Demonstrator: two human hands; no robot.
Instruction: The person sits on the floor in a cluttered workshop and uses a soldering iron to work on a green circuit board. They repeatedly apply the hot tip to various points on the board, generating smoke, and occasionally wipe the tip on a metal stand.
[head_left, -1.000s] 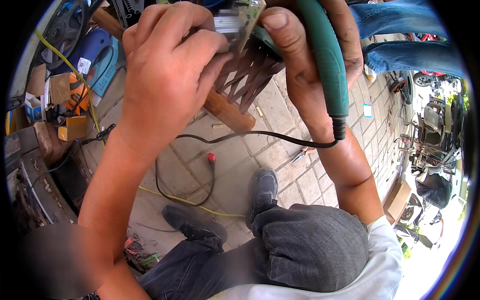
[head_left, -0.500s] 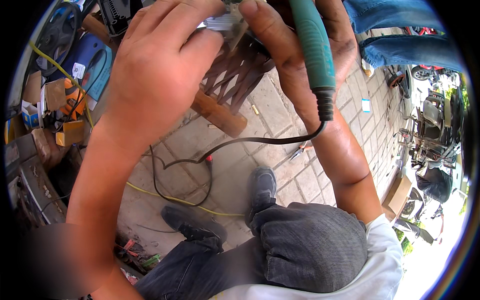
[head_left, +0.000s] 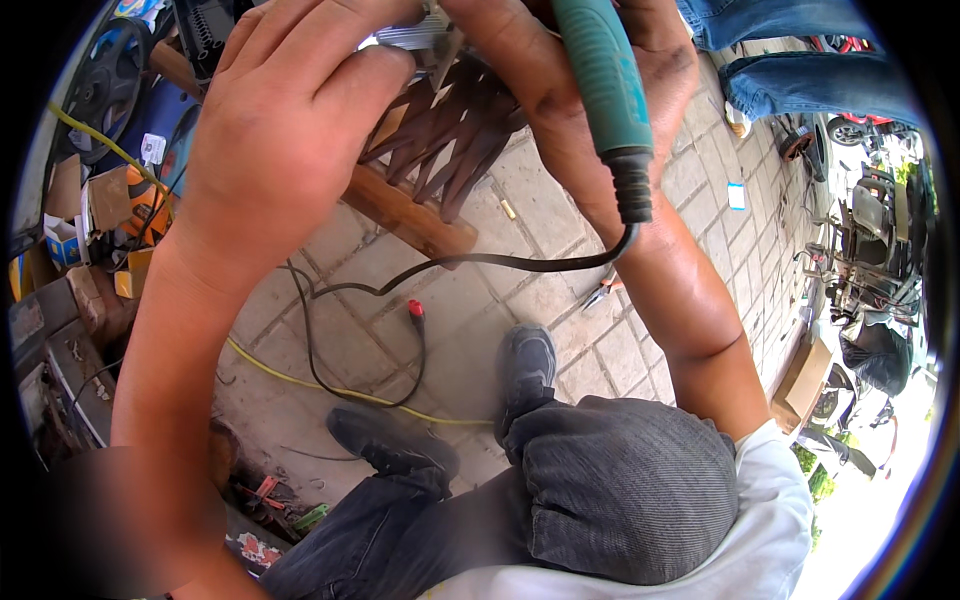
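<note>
My right hand (head_left: 570, 100) is closed round a corded power tool with a slim green handle (head_left: 605, 85). Its black cord (head_left: 500, 262) leaves the handle's lower end and loops to the left; the tool's working end is out of sight above. At the top edge my left hand (head_left: 275, 140) is closed, its fingers bent against a shiny ribbed silvery part (head_left: 408, 36). That part's far side is cut off by the picture's edge. Beneath both hands stands a low stool with crossed brown straps (head_left: 450, 140) and a round wooden rail (head_left: 405, 212).
Pliers (head_left: 600, 292) lie on the paving (head_left: 540, 210), near a yellow cable (head_left: 290, 377). Open cardboard boxes (head_left: 105, 200) and a wheel-like black part (head_left: 105, 85) crowd the left. A person in jeans (head_left: 800, 85) stands at upper right, beyond them parked bikes.
Both hands, the green tool and the silvery part have shifted slightly left and up in the picture. The stool also appears farther left and higher; both grips look the same.
</note>
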